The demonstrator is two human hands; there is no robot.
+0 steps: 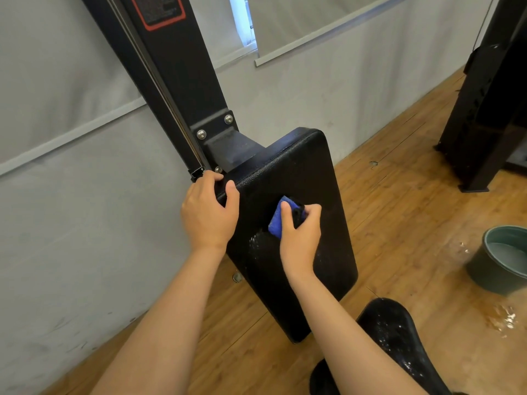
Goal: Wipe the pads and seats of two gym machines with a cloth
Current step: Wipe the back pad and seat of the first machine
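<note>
Head view: my right hand [301, 228] clenches a soft blue cloth [278, 216], bunched against the middle of the upright black back pad [299, 172]. My left hand [206, 212] grips the pad's top corner. Droplets show below; wet vinyl is probably slippery.

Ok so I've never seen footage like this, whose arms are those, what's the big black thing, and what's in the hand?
This is one picture from a camera worn on a person's head, looking down at their own bare arms. The long black cushion is the back pad of a gym machine, bolted to a black upright. The left hand grips the pad's upper edge. The right hand holds a blue cloth pressed against the pad's face, wet just below it. At lower right is the seat, speckled with drops. A bucket holding water stands on the wooden floor.
</note>
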